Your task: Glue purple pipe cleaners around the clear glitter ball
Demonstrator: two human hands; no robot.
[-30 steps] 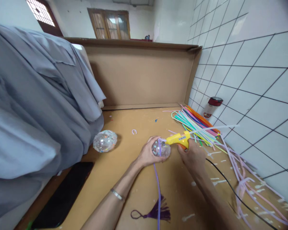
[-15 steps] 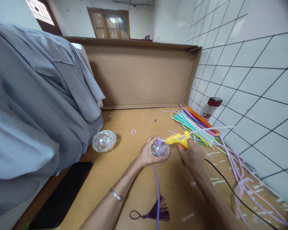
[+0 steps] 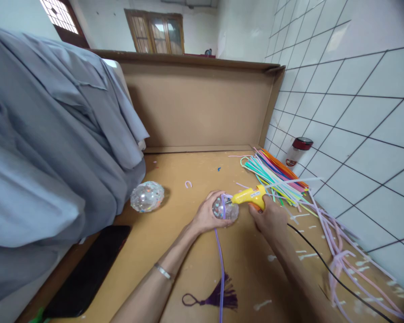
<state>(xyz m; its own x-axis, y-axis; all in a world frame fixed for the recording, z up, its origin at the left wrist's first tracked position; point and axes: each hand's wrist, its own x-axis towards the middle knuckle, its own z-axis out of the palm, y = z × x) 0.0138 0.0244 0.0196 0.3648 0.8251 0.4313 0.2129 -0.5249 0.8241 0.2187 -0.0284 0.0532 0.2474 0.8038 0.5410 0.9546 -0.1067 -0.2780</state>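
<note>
My left hand (image 3: 206, 216) cups a clear ball filled with glitter flakes (image 3: 225, 209) on the brown table. A lilac pipe cleaner (image 3: 221, 264) runs over the ball and down toward me. My right hand (image 3: 270, 218) grips a yellow glue gun (image 3: 249, 196) whose nozzle points left and touches the top of the ball. The gun's black cord (image 3: 326, 262) trails to the lower right. A purple tassel (image 3: 218, 297) lies on the table below the ball.
A second glitter ball (image 3: 147, 196) rests to the left, by grey cloth (image 3: 54, 148). A pile of coloured pipe cleaners (image 3: 276, 175) and loose lilac ones (image 3: 340, 251) lie right, near the tiled wall. A red-lidded jar (image 3: 296, 151) stands behind. A black phone (image 3: 87, 269) lies lower left. A cardboard wall (image 3: 198, 107) closes the back.
Hardly anything has moved: both hands stay on the ball and the glue gun, and the view has shifted very slightly.
</note>
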